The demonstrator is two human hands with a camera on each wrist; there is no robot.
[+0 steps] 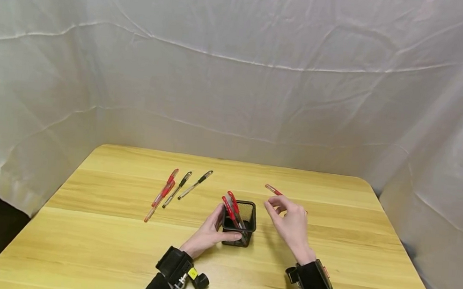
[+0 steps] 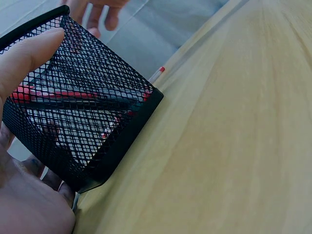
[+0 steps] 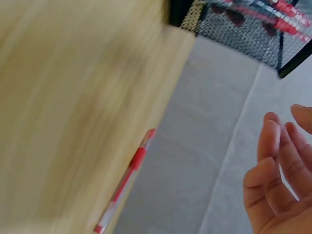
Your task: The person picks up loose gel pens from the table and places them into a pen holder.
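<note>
My left hand (image 1: 205, 235) grips a black wire-mesh pen holder (image 1: 250, 223), its thumb across the near side and the other fingers around the left. The holder stands upright on the table, and red-capped pens (image 1: 230, 209) lean to the left in it. In the left wrist view, the thumb (image 2: 34, 51) presses on the mesh (image 2: 92, 63). To the right of the holder is my right hand (image 1: 292, 224), raised over the table with loosely bent fingers and nothing between them. A red pen (image 3: 138, 157) lies on the table beyond this hand, partly hidden by it in the head view.
On the wooden table (image 1: 90, 238), left of the holder, lie two red pens (image 1: 170, 186) overlapping each other and two black pens (image 1: 186, 179) beside them. A pale cloth curtain (image 1: 236, 98) hangs behind the table and at its sides.
</note>
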